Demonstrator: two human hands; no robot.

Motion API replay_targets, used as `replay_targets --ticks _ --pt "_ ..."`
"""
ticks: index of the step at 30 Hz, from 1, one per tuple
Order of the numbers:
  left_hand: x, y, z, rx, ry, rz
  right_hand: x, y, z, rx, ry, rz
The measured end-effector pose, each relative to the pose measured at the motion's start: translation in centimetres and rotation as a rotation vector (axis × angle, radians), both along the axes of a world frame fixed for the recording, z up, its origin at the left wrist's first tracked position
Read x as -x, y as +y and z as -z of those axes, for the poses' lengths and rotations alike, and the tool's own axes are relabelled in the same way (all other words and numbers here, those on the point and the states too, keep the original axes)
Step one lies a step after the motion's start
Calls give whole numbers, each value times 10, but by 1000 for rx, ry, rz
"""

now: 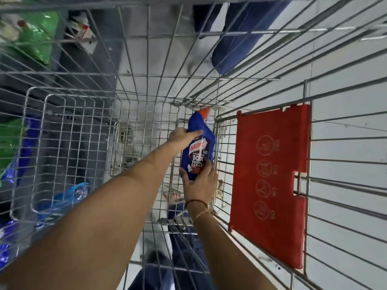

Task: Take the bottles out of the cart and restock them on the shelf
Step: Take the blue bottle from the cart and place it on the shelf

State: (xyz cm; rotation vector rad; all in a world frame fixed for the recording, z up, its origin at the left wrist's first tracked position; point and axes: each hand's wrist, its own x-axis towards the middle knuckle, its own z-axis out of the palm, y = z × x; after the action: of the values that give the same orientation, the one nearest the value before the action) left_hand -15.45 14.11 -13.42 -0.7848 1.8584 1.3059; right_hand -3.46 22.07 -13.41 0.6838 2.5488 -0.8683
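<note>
A blue Harpic bottle [199, 147] with a red cap lies deep inside the wire cart [146, 84], near its bottom right corner, cap pointing away from me. My left hand [184, 137] grips its upper body just below the neck. My right hand [201, 183] holds its lower end, fingers wrapped over the label. Both arms reach down into the cart from the near side. I see no other bottle inside the cart.
A red plastic child-seat flap [270, 185] lies against the cart's right wire wall. Green and blue packets [31, 38] show through the left wall on shelving. Another person's blue trouser leg [240, 38] stands beyond the cart on the white tiled floor.
</note>
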Motion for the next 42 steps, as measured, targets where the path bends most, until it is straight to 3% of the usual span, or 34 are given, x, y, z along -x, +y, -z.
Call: replay_targets --ticks 6,10,15,19,23,33,42 --pt "-3 0 9 52 34 31 -1 3 6 76 59 64" --pt "-17 -5 9 86 58 -74 -2 7 2 222 49 53" --pt "-35 -33 -11 -87 110 -272 13 8 -15 455 -48 50" --pt "-48 -57 -63 -222 176 -394 22 -2 -50 552 -147 -12" --pt "-59 -84 -126 -219 273 -440 22 -22 -101 562 -90 -108" --pt "-107 -148 -263 -85 561 -641 15 -80 -216 714 109 -418" --pt "-198 -246 -379 65 861 -993 -11 -209 -297 966 190 -781"
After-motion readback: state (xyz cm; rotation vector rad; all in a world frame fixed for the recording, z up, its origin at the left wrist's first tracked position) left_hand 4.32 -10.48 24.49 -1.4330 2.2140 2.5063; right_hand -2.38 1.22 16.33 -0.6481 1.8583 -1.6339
